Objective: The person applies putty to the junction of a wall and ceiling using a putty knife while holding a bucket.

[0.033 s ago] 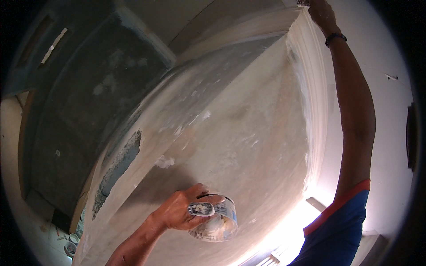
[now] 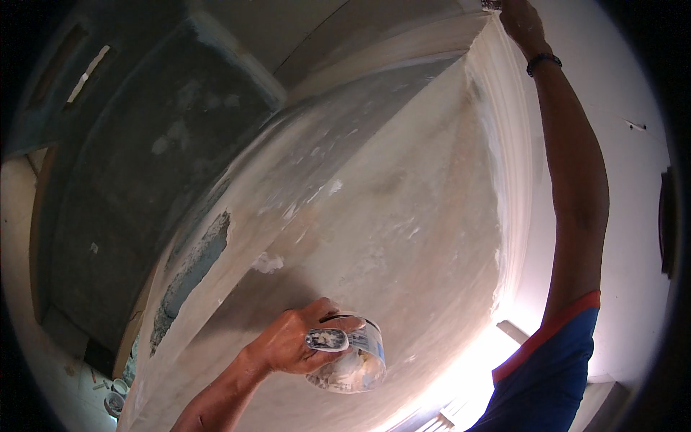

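Observation:
My left hand (image 2: 291, 342) is closed around a clear plastic tub (image 2: 360, 371) smeared with whitish putty. In the same grip is a tool, whose dark, putty-caked handle end (image 2: 327, 339) sticks out toward me; its other end is hidden. High at the upper right, my right hand (image 2: 524, 29) reaches to the corner where the white cornice (image 2: 515, 180) meets the wall. Its fingers are closed on a small pale, speckled piece (image 2: 491, 5), cut off by the frame's top edge, so its kind does not show. A dark bead bracelet (image 2: 545, 63) circles that wrist.
The patchy plastered wall (image 2: 403, 216) fills the middle, with a rough-edged grey recess (image 2: 194, 270) at its left. A dark grey wall (image 2: 144, 180) stands farther left. Small buckets (image 2: 115, 399) sit far below at lower left. Bright light comes from an opening (image 2: 468, 381) at lower right.

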`<state>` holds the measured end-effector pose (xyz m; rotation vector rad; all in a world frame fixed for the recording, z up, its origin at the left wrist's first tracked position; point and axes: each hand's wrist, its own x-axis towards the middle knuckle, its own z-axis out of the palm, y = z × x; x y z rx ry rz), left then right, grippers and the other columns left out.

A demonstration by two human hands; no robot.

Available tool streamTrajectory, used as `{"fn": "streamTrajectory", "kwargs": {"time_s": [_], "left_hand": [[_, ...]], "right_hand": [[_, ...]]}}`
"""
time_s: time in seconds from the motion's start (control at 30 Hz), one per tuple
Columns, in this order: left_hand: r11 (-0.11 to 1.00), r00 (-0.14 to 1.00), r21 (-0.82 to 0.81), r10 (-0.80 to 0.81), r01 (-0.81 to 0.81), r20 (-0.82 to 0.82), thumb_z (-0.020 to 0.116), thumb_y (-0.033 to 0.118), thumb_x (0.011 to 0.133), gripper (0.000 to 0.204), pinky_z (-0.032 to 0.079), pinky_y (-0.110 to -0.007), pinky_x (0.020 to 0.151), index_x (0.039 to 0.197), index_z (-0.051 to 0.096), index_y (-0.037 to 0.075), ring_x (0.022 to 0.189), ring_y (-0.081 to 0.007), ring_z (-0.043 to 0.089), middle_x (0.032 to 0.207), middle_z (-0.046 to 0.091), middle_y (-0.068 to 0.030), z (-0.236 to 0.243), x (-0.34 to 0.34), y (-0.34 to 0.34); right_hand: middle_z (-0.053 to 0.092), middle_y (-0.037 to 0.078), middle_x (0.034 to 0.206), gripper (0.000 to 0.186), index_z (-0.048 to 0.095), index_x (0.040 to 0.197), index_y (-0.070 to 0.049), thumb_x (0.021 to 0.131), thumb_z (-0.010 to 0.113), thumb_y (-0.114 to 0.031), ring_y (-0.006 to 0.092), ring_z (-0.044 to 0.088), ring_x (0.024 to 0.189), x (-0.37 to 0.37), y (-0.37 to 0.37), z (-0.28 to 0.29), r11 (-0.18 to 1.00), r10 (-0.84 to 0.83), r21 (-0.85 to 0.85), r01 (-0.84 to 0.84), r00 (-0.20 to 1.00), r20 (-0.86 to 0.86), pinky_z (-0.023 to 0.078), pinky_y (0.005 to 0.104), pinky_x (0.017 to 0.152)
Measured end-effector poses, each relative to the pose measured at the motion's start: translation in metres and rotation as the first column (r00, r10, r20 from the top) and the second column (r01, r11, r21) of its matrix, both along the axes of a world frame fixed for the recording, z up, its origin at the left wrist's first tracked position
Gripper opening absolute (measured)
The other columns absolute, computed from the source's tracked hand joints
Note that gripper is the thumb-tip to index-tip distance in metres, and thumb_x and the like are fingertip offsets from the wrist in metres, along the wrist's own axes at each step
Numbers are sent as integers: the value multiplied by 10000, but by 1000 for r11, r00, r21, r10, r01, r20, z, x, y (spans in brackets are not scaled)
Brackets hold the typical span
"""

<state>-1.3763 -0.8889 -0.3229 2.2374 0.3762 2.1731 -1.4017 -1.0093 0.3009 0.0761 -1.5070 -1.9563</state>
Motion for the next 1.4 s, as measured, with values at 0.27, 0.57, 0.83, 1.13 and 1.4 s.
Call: {"fn": "streamTrajectory", "kwargs": {"time_s": [0.27,0.57,0.83,1.13,1.4], "left_hand": [[999,999,-24,33,-34,-24,701,424,880,466,577,-425,850,1250,683,141,976,-326,679,1080,664,-162,3,2,-3],[1000,1000,-16,9,-9,-9,715,415,871,471,583,-431,837,1254,679,145,957,-331,685,1094,660,-162,0,1,-2],[1000,1000,-9,-4,4,-9,755,380,837,465,595,-416,838,1235,692,146,964,-318,693,1106,663,-155,2,-1,-1],[998,998,-33,47,-48,-36,736,392,849,463,591,-420,841,1256,684,178,982,-320,686,1130,657,-155,0,-2,-5],[1000,1000,-5,-7,7,-1,736,378,850,441,592,-418,839,1252,685,205,960,-318,691,1119,647,-147,1,0,0]], "right_hand": [[683,203,1108,243,697,992,-12,960,471,-96,412,666,973,-8,38,7,969,-141,194,151,988,-66,528,483,896],[642,167,998,219,713,981,-42,911,513,13,375,632,953,24,10,-20,981,174,79,-175,985,11,534,453,831],[651,146,988,356,766,886,-90,802,463,78,342,613,942,10,-6,-12,964,-143,245,102,978,155,510,442,891],[660,139,1045,293,766,906,-98,839,513,34,332,600,1044,2,10,-10,979,-141,147,140,990,-2,495,431,936],[651,161,1109,232,732,1098,-68,1006,526,-119,323,640,996,-11,15,-56,999,-6,42,5,1000,17,538,426,909]]}}
